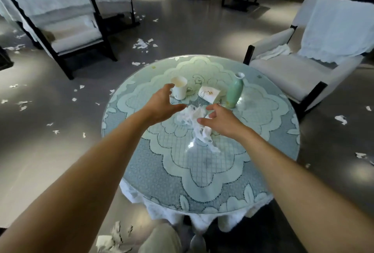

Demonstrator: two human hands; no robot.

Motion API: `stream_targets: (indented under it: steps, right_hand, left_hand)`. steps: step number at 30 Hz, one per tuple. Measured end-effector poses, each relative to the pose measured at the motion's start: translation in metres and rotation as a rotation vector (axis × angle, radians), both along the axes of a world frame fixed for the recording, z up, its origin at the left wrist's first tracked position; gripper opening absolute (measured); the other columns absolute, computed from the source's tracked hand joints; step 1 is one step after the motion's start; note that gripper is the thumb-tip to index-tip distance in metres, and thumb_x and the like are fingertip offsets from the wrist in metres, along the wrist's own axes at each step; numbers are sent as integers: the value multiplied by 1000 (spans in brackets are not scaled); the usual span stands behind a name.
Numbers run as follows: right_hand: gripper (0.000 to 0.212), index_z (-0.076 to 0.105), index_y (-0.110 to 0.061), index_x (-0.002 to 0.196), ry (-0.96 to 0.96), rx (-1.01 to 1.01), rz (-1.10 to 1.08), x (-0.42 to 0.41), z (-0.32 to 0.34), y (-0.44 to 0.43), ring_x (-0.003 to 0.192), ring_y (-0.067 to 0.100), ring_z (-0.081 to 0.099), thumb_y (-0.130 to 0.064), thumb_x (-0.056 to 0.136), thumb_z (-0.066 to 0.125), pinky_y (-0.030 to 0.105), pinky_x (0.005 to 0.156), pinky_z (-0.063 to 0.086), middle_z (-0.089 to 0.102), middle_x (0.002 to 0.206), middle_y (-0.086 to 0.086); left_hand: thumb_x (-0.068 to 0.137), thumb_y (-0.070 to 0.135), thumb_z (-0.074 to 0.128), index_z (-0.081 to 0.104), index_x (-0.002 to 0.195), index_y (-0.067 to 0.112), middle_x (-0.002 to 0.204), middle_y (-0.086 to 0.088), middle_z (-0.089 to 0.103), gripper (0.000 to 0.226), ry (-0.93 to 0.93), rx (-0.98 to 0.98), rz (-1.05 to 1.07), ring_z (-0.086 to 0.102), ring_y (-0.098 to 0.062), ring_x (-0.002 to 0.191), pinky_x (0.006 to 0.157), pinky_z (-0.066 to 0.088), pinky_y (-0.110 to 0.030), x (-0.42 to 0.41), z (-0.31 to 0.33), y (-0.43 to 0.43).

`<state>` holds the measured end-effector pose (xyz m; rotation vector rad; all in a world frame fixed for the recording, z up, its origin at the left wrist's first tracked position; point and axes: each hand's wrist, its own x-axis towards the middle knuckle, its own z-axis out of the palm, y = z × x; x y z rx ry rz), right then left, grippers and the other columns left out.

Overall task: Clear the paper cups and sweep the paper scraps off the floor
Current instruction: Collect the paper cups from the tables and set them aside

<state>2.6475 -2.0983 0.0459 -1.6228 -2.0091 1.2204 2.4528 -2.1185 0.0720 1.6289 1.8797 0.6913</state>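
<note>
Glass over pale lace covers the table (263, 135), and both hands hover above it with nothing in them. The left hand (162, 105) has its fingers (169, 87) spread, their tips right at the side of the upright paper cup (179, 90); whether they touch it I cannot tell. The right hand (219, 120) has loosely spread fingers over the crumpled paper (194, 123), with the tipped paper cup (209, 94) just beyond them.

The main hazard is probably the green vase (234, 92), standing just past the right fingertips and close beside the tipped cup: a hasty reach for that cup could knock it over on the hard top. The upright cup looks stained inside, so any dregs might spill if it is squeezed or tilted. The light wad could also slide off and join the paper scraps (142, 44) on the floor (60, 151).
</note>
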Motion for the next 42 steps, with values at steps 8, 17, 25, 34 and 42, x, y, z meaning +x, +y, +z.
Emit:
stream_targets:
  steps: [8,17,25,34,42]
  right_hand:
    - [61,39,-18,141,14,-36,-80,-8,-31,63,126,16,45,-35,88,65,26,95,38,45,141,-2]
    - [70,34,-15,145,21,-3,-320,-30,-58,130,124,21,44,-33,87,68,24,89,37,41,142,8]
    - [74,34,-22,147,-105,-85,-159,-54,-87,135,132,20,40,-35,84,70,28,104,35,39,143,7]
    - [22,66,-15,112,-335,-80,-96,-80,-108,110,87,16,64,-14,90,61,28,83,54,64,114,5]
    - [9,69,-5,96,148,114,-489,-72,-42,118,73,1,57,-8,90,63,9,67,43,65,89,-4]
  left_hand:
    - [81,26,72,20,147,12,151,-13,26,85,50,29,-31,31,-27,135,109,27,-36,-20,-29,92]
    - [72,27,80,9,149,12,153,-14,14,105,44,-39,-129,19,-32,139,112,21,-45,-48,-76,180]
    - [70,21,82,1,149,15,151,-16,17,114,6,-137,-213,24,-36,135,108,26,-53,-58,-109,210]
    - [75,20,77,16,147,8,145,-13,26,95,38,-106,-231,35,-31,130,102,37,-41,-72,-105,183]
    - [70,21,82,26,142,8,139,-10,31,93,80,-49,-242,40,-27,123,100,36,-34,-77,-94,141]
